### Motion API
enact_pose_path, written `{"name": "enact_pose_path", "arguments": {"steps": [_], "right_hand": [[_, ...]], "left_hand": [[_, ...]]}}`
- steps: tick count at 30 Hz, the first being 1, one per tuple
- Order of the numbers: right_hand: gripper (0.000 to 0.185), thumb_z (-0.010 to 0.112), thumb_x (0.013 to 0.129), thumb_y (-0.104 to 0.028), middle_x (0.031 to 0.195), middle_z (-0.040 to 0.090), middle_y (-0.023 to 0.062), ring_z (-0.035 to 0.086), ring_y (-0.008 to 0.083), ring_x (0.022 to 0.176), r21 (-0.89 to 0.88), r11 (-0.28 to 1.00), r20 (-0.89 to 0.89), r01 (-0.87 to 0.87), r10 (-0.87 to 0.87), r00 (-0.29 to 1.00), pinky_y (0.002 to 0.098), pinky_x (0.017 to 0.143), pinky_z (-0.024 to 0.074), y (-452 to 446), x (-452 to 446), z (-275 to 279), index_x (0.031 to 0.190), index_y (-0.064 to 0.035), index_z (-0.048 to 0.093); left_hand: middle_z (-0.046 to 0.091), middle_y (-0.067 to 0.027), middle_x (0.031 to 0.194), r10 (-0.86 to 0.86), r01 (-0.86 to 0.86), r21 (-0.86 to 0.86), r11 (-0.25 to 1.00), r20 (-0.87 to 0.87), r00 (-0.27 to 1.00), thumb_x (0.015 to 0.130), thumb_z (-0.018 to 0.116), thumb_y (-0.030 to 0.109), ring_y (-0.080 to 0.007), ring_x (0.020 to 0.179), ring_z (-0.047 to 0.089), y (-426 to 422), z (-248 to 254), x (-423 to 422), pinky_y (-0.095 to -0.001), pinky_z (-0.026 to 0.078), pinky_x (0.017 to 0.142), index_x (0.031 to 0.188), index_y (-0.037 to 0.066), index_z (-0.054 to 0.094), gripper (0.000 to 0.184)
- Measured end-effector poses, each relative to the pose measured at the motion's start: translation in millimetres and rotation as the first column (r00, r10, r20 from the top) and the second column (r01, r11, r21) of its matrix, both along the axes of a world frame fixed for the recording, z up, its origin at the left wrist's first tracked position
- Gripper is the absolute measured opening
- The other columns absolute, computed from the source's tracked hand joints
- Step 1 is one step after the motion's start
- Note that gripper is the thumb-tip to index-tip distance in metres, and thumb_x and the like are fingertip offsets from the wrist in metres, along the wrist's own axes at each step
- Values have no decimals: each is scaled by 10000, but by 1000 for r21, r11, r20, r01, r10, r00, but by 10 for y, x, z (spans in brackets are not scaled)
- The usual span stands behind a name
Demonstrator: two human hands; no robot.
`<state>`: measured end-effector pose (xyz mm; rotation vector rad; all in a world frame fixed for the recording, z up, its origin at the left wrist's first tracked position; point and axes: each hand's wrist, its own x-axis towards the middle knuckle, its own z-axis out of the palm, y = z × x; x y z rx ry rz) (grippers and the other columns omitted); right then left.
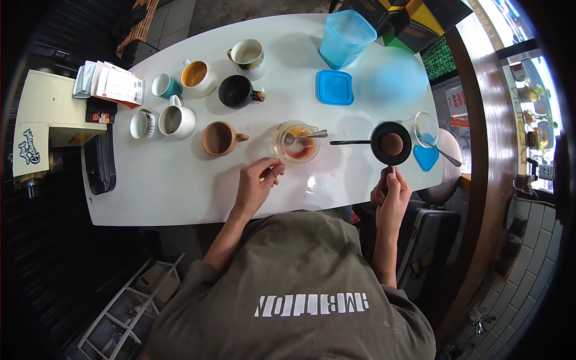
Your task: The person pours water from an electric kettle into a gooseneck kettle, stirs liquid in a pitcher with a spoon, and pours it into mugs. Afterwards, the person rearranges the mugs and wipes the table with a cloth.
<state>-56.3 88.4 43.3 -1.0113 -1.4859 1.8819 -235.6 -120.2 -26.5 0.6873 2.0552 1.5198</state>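
Note:
My left hand [264,177] rests at the near side of a clear round container [298,157], its fingers curled in with nothing seen in them. Red and yellow residue marks the container, and a metal spoon [306,137] lies across its top. My right hand [391,191] pinches the near side of a round black vessel [375,151] with a brown middle; its fingers partly hide the grip. A thin black handle [350,142] reaches left from the vessel toward the container. Just right of it stands a clear cup [426,125] with a long metal spoon [448,157].
Several mugs stand at the left, including a brown mug [219,138], a black mug [235,92] and a white mug [177,120]. A blue translucent tub [347,41] and a blue lid [335,87] sit at the back. Another blue lid [425,158] lies at the right edge.

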Motion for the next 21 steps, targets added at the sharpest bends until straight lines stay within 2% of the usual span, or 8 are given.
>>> {"name": "enact_pose_path", "arguments": {"steps": [6, 21], "right_hand": [[233, 447, 1011, -168, 618, 376, -61, 328, 9, 467, 7, 1000, 3, -13, 13, 1000, 192, 421, 236, -25, -4, 9, 833, -27, 498], [231, 443, 1006, -153, 629, 381, -51, 336, 17, 480, 13, 998, 0, -59, 59, 998, 198, 430, 264, -33, -90, 49, 822, -20, 490]], "left_hand": [[666, -53, 755, 13, -14, -8, 1000, -153, 988, 913, 679, 111, -94, 562, 602, -15, 73, 9, -238, 455, 501, 901, -24, 679, 136], [675, -58, 771, 35, -36, 0, 999, -89, 995, 921, 665, 89, -99, 568, 618, -16, 87, 52, -230, 474, 505, 908, -28, 680, 118]]}}
